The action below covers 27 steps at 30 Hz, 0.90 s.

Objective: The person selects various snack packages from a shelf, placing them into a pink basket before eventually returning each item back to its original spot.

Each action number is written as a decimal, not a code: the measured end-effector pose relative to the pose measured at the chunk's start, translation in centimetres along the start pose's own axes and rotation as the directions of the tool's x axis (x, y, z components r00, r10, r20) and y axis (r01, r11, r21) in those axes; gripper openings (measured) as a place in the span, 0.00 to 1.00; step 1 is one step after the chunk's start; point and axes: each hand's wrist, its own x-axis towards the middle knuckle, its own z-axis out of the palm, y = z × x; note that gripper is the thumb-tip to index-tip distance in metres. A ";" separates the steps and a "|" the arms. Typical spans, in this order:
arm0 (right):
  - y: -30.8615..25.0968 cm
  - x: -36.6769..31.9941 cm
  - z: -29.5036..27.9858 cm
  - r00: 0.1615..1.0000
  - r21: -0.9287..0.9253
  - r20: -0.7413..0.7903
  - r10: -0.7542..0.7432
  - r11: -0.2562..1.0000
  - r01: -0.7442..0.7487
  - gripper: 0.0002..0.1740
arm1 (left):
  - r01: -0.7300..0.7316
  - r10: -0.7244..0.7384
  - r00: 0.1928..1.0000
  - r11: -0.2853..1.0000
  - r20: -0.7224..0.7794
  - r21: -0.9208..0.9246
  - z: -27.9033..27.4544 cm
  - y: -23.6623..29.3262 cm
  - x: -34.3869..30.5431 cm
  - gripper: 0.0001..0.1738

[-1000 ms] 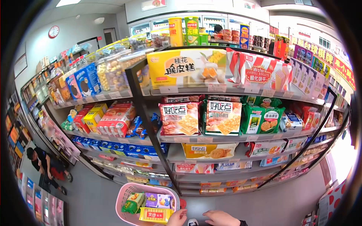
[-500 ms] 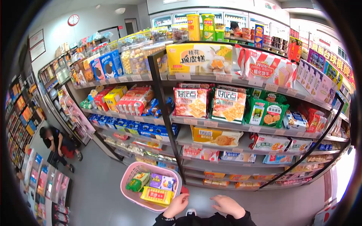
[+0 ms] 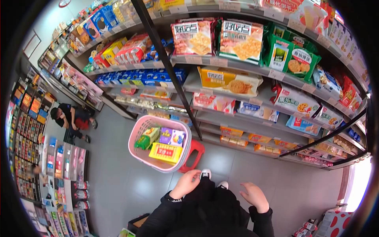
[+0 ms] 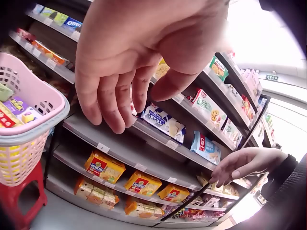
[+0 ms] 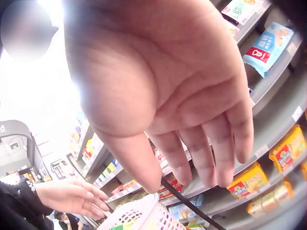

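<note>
My left hand hangs with relaxed fingers and holds nothing, just below the right side of a pink basket. Inside the basket lie a green package, a purple package and a yellow package. The basket stands on a red stool. Farther right, my right hand is empty, its fingers loosely extended over the floor. The left wrist view shows the left hand from close up, with the right hand beyond it. Fingers hang down from the right palm in the right wrist view.
Shelves of packaged snacks run across the front, with a black upright between sections. A seated person is at the left, near a lower display rack. A polka-dot box and bottles stand at the lower right.
The head view has tilted downward, so the basket, stool, legs and shoes show more fully. Both hands appear farther apart and remain empty. The basket's packages look unchanged.
</note>
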 end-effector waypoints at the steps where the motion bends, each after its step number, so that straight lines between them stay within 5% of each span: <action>1: 0.0 0.0 0.2 1.000 0.005 0.015 0.001 1.000 -0.001 0.17 | 0.016 -0.016 1.000 1.000 0.000 -0.002 0.0 -0.2 -0.7 0.14; 9: -3.1 1.4 0.7 0.991 0.005 -0.036 -0.131 0.991 0.131 0.16 | 0.020 -0.024 0.998 0.998 -0.058 -0.066 -1.4 -1.8 -2.7 0.15; 16: -7.1 3.2 3.5 0.996 -0.008 0.041 -0.082 0.997 0.082 0.15 | -0.013 0.006 0.999 0.986 -0.041 -0.164 -4.9 -4.1 -1.6 0.14; 27: -17.5 13.7 11.0 0.976 -0.101 0.115 -0.185 0.975 0.197 0.16 | 0.018 -0.040 0.992 0.984 -0.118 -0.179 -16.0 -16.4 -0.7 0.13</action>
